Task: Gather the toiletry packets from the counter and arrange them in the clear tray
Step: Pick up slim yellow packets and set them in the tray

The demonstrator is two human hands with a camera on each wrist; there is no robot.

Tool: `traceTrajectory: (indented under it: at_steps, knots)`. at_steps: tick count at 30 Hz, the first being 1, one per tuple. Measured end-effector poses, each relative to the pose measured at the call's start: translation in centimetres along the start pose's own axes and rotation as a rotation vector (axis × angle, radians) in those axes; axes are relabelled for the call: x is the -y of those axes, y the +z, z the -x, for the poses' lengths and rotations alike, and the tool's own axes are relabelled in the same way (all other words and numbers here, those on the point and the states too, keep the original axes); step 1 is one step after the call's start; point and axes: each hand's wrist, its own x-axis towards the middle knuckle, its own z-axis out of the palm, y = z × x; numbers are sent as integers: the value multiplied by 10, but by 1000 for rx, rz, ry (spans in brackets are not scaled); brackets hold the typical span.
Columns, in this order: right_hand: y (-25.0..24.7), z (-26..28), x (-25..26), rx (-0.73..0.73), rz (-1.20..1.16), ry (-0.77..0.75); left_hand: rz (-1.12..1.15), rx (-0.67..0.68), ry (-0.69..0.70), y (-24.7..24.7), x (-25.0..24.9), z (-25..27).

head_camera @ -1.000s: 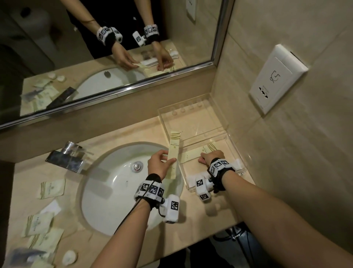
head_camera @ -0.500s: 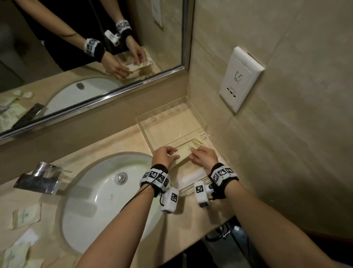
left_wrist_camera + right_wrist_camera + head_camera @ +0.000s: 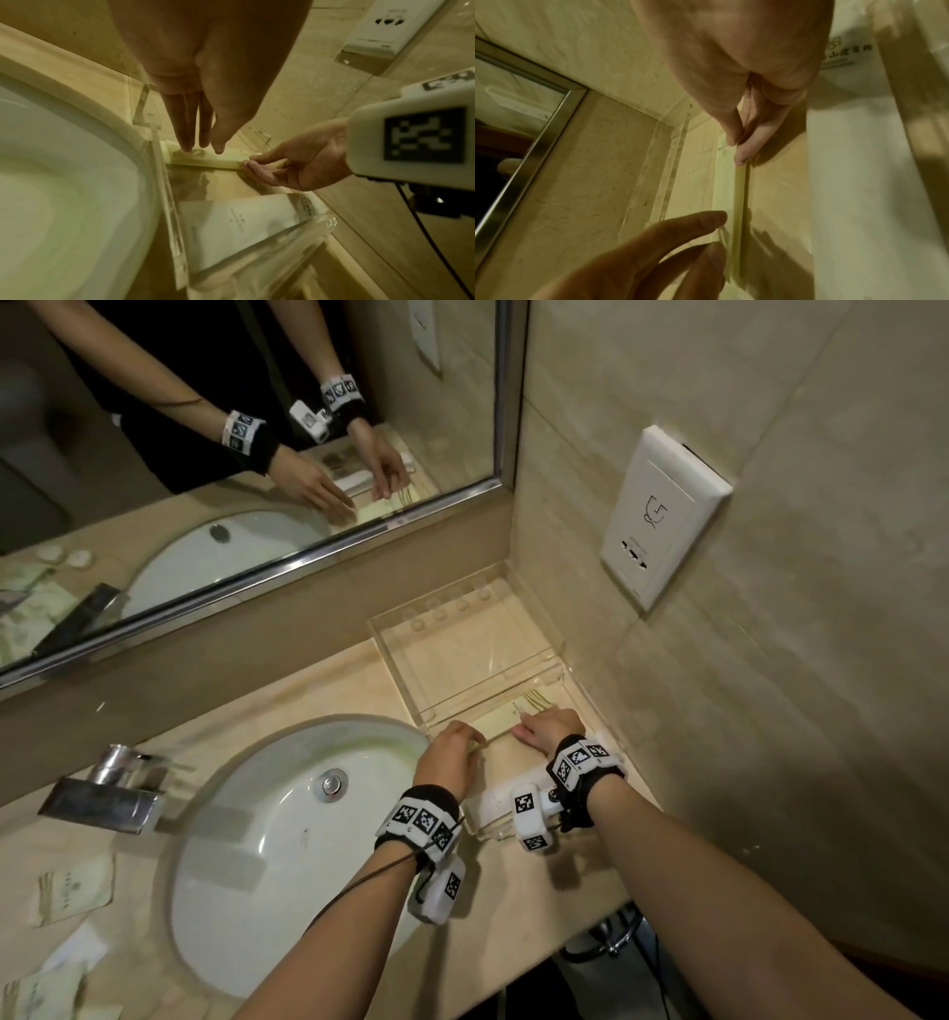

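both hands [image 3: 754, 130] on long packet [image 3: 727, 182], clear tray [image 3: 664, 172]

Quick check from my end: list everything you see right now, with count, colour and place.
clear tray: one, transparent, counter corner right of sink
long packet: one, pale yellow, lying in tray
white packet: one, in tray's near end
loose packets: several, pale green, counter left of sink
sink: one, white
faucet: one, chrome, behind sink
mirror: one, back wall
socket plate: one, white, right wall
hands: left hand fingertips on long packet; right hand pinching its other end

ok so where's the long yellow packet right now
In the head view the long yellow packet lies inside the clear tray right of the sink, between the left hand and right hand.
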Motion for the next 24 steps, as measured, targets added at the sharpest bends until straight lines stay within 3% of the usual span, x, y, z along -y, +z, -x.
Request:
traceTrajectory:
  at_steps: [4,8,12,15,24]
  knots:
    - [0,0,0,-23,-85,76,-69,54,6,6,4,3]
    - [3,-5,-1,80,-200,69,-132,72,-2,5,5,6]
    - [4,-9,-6,-130,-214,-14,-154,50,0,3,6,10]
    - [2,-10,-5,-178,-122,-114,-156,39,2,3,5,12]
    - [0,-7,-2,-113,-30,-121,-224,48,-16,6,0,14]
